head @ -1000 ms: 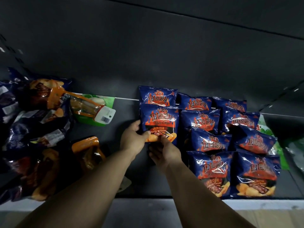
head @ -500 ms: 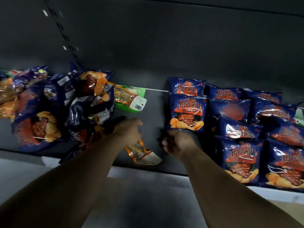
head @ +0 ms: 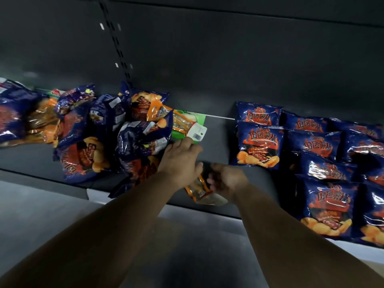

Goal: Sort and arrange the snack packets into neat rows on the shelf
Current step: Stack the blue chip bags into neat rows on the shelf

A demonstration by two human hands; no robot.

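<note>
Neat rows of blue chip packets (head: pixel 258 143) fill the right part of the dark shelf (head: pixel 218 142). A jumbled pile of blue packets (head: pixel 141 140) lies at the left. A small orange packet (head: pixel 198 191) rests at the shelf's front edge, between my hands. My left hand (head: pixel 179 161) reaches over the pile's right edge with its fingers stretched toward an orange packet with a white label (head: pixel 194 130); it holds nothing. My right hand (head: pixel 226 178) has its fingers curled at the upper end of the small orange packet; motion blur hides the exact contact.
A green packet (head: pixel 187 118) lies under the white-labelled one at the back. More mixed blue and orange packets (head: pixel 25 119) spread to the far left. A slotted upright (head: pixel 116 46) runs down the dark back wall. Bare shelf shows between pile and rows.
Both hands let go of the blue packet in the left row and moved left. The left hand now reaches to the pile, the right hand to the small orange packet. The view panned left.
</note>
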